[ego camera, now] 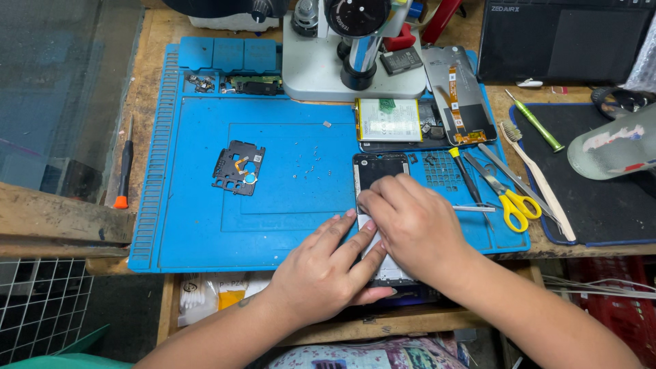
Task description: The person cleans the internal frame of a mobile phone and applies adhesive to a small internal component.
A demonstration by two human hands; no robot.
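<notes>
Both hands, left (326, 268) and right (408, 222), press flat with fingers together on the phone (380, 171) at the mat's (191, 225) near edge (steady, even pressure seems wise).

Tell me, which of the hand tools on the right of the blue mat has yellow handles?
The scissors, lying just right of the right hand. The screwdriver further back is green, and the brush beside the scissors is pale.

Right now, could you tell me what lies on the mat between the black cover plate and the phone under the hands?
In the head view, only tiny loose screws lie on the blue mat between the black cover plate and the phone.
</notes>
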